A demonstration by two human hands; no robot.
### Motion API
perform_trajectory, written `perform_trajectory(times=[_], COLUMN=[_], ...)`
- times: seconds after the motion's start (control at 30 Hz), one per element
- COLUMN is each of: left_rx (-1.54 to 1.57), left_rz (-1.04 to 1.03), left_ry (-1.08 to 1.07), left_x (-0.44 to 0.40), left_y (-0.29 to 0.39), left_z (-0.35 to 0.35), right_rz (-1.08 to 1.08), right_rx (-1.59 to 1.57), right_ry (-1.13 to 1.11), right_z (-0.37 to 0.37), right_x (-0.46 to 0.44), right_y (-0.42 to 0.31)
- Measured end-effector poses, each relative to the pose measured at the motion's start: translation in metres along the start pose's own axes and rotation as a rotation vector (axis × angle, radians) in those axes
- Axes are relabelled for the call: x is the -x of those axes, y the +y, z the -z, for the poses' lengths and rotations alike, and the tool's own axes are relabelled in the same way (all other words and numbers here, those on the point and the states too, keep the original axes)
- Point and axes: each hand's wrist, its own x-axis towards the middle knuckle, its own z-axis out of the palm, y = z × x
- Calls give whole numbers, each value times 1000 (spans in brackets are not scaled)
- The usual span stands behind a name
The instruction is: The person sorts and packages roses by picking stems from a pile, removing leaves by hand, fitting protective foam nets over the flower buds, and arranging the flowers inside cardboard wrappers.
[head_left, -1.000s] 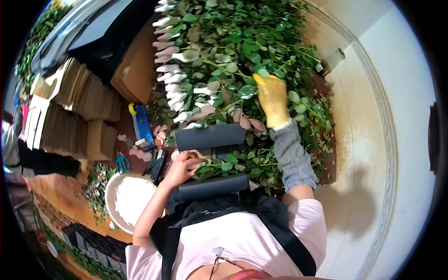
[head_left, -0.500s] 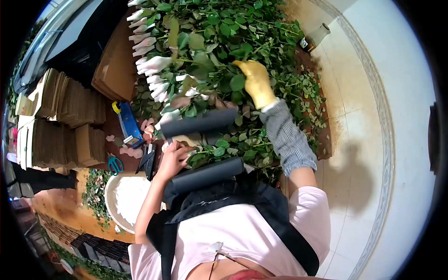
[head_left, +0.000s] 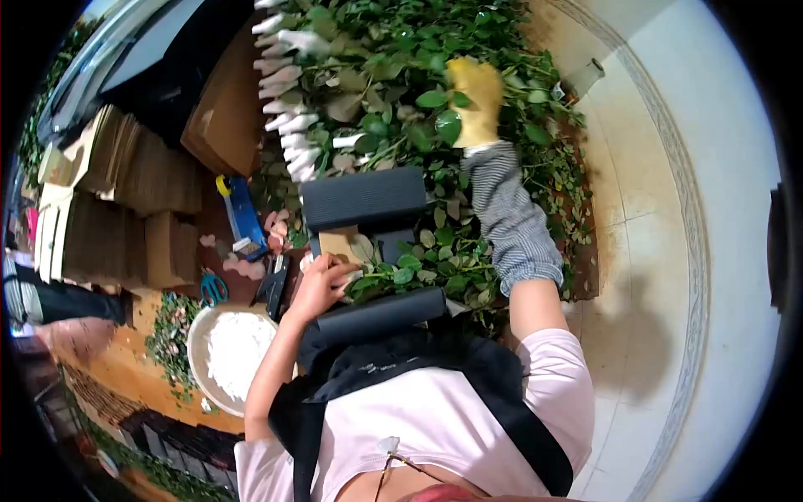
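Note:
My bare left hand (head_left: 324, 283) has its fingers curled at the end of leafy rose stems (head_left: 418, 272); the flower heads there are hidden. These stems lie between two black padded bars (head_left: 364, 199), over a piece of brown cardboard (head_left: 336, 243). Farther out, my right hand (head_left: 477, 100), in a yellow glove with a striped grey sleeve, closes around a rose stem, its fingers partly behind leaves. A blurred rose head in a white sleeve (head_left: 303, 42) lies to the left of that hand, above a row of white-sleeved rose heads (head_left: 283, 88).
Left of the bars lie a black stapler (head_left: 273, 284), teal-handled scissors (head_left: 213, 289), a blue tape dispenser (head_left: 242, 219) and pink petals. A bowl of white pieces (head_left: 194, 356) stands below. Cardboard stacks (head_left: 92, 238) fill the left; a glass bottle (head_left: 583, 79) stands upper right.
My right hand has moved farther away over the leaves, and a white-sleeved rose head has shifted upward with it. My left hand stays by the stems between the bars. The view has shifted slightly.

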Motion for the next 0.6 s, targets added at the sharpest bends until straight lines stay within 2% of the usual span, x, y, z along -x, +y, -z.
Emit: perform_trajectory(times=[0.03, 0.13, 0.27, 0.3, 0.33, 0.37, 0.4, 0.43, 0.5, 0.53, 0.6], left_rx=[7, 134, 195, 202, 152, 100, 305, 315, 77, 70, -1], left_rz=[-2, -3, -17, -15, -8, -2, 235, 228, -12, -4, 40], left_ry=[-7, 52, 53, 38, 73, 109, 48, 39, 10, 4, -83], left_x=[-1, 1, 0, 0, 0, 2, 3, 3, -1, -2, -6], left_y=[3, 2, 2, 1, 0, 0, 4, 1, 2, 7, 15], left_z=[2, -2, 0, -1, -2, -3, -5, -6, 6, 10, 15], right_rz=[-68, 75, 383, 333, 250, 174, 161, 145, 71, 69, -60], right_rx=[-221, -535, -1013, -822, -522, -296, -256, -215, -227, -238, -271], right_ry=[12, 70, -374, -582, -667, -1039, -983, -928, -834, -836, -626], right_z=[-2, 96, 116, 131, 123, 104, 103, 102, 113, 121, 133], right_x=[16, 24, 108, 133, 175, 219, 241, 264, 286, 283, 275], right_y=[18, 23, 51, 35, 14, 3, -7, -17, -35, -42, -54])
